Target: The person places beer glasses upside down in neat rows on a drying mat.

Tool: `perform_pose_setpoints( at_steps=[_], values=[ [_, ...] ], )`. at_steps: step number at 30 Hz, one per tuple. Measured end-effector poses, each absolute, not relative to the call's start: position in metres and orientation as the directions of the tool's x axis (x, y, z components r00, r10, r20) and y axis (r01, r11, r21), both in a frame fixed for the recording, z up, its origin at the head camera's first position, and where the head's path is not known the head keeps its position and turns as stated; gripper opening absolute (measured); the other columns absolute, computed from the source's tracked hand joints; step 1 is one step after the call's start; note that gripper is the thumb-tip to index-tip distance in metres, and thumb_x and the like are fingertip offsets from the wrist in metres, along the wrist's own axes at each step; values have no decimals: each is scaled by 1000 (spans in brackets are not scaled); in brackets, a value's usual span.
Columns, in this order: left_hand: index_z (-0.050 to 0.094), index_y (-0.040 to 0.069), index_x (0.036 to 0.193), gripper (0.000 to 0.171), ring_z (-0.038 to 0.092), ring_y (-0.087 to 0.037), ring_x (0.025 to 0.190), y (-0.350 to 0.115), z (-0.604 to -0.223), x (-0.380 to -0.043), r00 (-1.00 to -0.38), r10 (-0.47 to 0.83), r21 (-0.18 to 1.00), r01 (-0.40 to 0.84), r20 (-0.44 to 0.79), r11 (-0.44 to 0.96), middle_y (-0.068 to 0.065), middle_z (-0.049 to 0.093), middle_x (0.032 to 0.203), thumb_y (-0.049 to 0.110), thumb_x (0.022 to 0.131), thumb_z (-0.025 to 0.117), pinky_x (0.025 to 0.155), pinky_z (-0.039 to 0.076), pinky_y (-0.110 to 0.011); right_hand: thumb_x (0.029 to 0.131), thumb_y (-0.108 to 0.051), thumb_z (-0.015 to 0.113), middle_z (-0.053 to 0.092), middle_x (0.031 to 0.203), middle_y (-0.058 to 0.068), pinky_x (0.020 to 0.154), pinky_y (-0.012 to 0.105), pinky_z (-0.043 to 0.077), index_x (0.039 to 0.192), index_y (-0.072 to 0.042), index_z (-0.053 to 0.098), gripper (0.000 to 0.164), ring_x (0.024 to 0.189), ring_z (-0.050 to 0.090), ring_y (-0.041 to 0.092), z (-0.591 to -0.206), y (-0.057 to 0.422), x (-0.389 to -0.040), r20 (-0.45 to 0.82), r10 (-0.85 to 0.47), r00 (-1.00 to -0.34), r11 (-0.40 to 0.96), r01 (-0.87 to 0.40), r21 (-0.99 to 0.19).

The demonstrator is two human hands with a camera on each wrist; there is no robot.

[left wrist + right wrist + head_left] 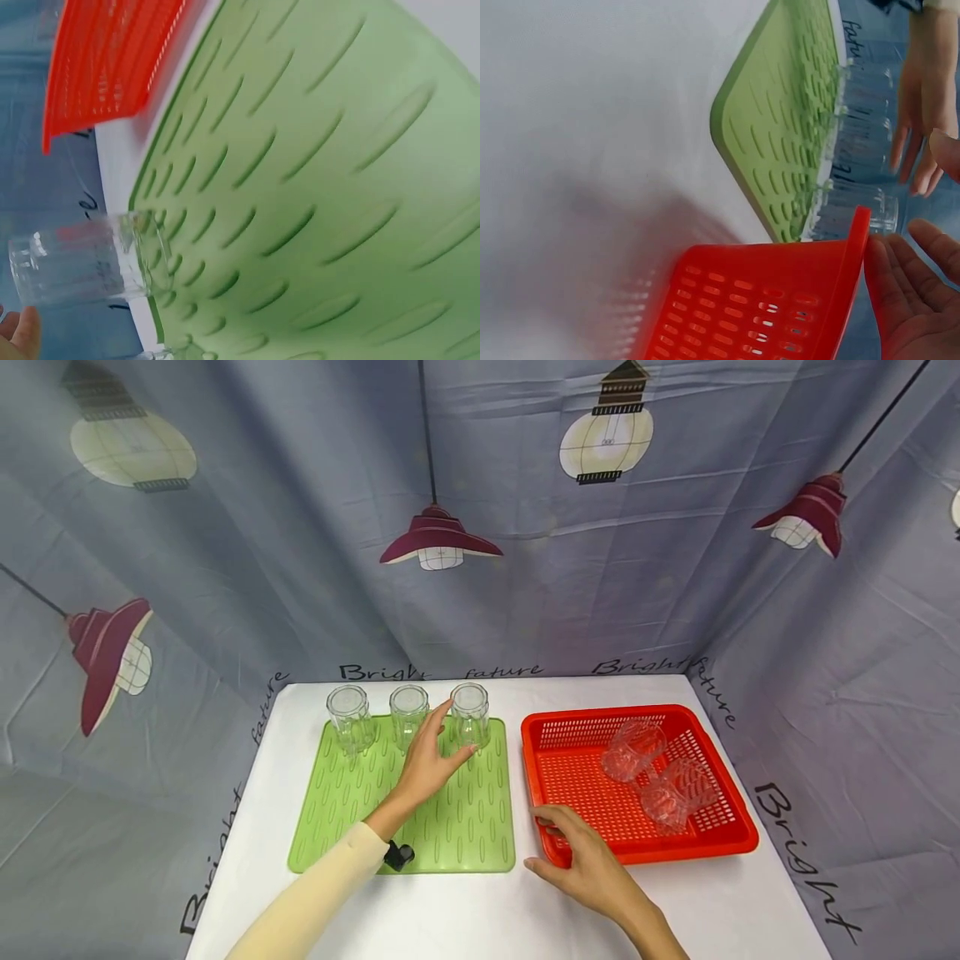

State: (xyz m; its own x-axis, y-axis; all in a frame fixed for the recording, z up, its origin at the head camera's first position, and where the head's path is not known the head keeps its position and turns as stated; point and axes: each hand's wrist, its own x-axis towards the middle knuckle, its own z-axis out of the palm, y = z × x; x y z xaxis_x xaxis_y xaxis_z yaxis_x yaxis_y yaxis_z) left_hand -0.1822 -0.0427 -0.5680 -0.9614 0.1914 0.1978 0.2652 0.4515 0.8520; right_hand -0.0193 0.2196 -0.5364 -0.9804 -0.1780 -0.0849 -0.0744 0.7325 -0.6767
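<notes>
Three clear glass cups stand in a row along the far edge of a green ribbed mat (450,835): a left cup (350,718), a middle cup (407,706) and a right cup (472,714). My left hand (429,768) is over the mat just in front of the right cup, thumb and fingers spread, holding nothing. In the left wrist view, its fingertips show beside the upper end of that cup (82,262). My right hand (592,868) is at the near left corner of a red plastic basket (528,752), fingers loosely bent right at the rim and thumb apart.
Inside the basket, two more clear glass cups lie tilted: one farther back (633,750), another nearer the front right (675,797). Mat and basket share a white table (480,914), with a strip of tabletop between them. A grey patterned curtain (480,618) surrounds the table's back and sides.
</notes>
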Motion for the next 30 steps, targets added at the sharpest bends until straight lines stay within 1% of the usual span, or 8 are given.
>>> perform_pose_setpoints(
  at_steps=[2, 8, 14, 18, 21, 24, 27, 30],
  values=[
    [29, 28, 155, 87, 51, -34, 133, -45, -567, -170, -961, 199, 869, 259, 190, 422, 6, 35, 158, 40, 83, 78, 107, 48, -58, 76, -47, 82, 50, 124, -33, 105, 36, 53, 134, -45, 47, 68, 121, 55, 1, -536, 220, -20, -85, -177, -981, 732, -73, -678],
    [31, 38, 151, 81, 50, -31, 137, -56, -569, -132, -955, 243, 905, 247, 168, 347, 3, 38, 157, 39, 84, 78, 113, 46, -51, 76, -52, 81, 50, 125, -34, 104, 35, 54, 132, -50, 44, 67, 121, 55, -1, -536, 220, -21, -78, -177, -981, 739, -80, -669],
    [35, 34, 150, 76, 47, -27, 139, -70, -581, -97, -951, 263, 917, 245, 163, 315, 4, 42, 154, 39, 86, 75, 112, 47, -47, 77, -51, 80, 51, 125, -31, 104, 36, 54, 133, -49, 45, 66, 121, 55, 0, -536, 219, -22, -76, -181, -981, 712, -78, -698],
    [35, 34, 149, 74, 47, -28, 140, -76, -590, -77, -965, 234, 931, 186, 114, 313, 6, 42, 153, 42, 87, 74, 113, 47, -46, 77, -52, 80, 51, 125, -30, 103, 35, 54, 133, -49, 45, 66, 121, 55, 0, -537, 220, -22, -79, -182, -980, 703, -73, -708],
    [36, 35, 148, 73, 44, -26, 143, -77, -594, -66, -974, 215, 947, 128, 65, 294, 9, 41, 153, 40, 86, 75, 115, 44, -43, 77, -53, 79, 52, 125, -29, 102, 35, 55, 134, -47, 46, 66, 120, 57, 3, -539, 221, -22, -52, -183, -982, 704, -94, -704],
    [38, 34, 147, 72, 43, -27, 143, -76, -598, -58, -978, 203, 957, 94, 38, 275, 4, 42, 154, 36, 86, 76, 115, 44, -45, 77, -51, 80, 53, 126, -28, 100, 34, 55, 134, -45, 47, 66, 119, 59, 5, -539, 222, -23, -27, -191, -981, 700, -117, -704],
    [39, 33, 147, 71, 43, -30, 142, -74, -600, -52, -979, 203, 961, 86, 32, 261, -2, 43, 154, 35, 86, 76, 115, 43, -48, 77, -50, 80, 53, 126, -28, 100, 33, 55, 134, -45, 47, 66, 119, 59, 5, -539, 222, -24, -21, -200, -979, 698, -127, -705],
    [38, 33, 147, 71, 43, -30, 143, -73, -602, -49, -976, 215, 961, 91, 34, 261, -2, 42, 154, 35, 87, 75, 115, 43, -49, 77, -49, 81, 53, 125, -28, 100, 33, 55, 134, -45, 47, 66, 118, 59, 4, -539, 222, -24, -16, -209, -978, 697, -137, -703]
  ],
)
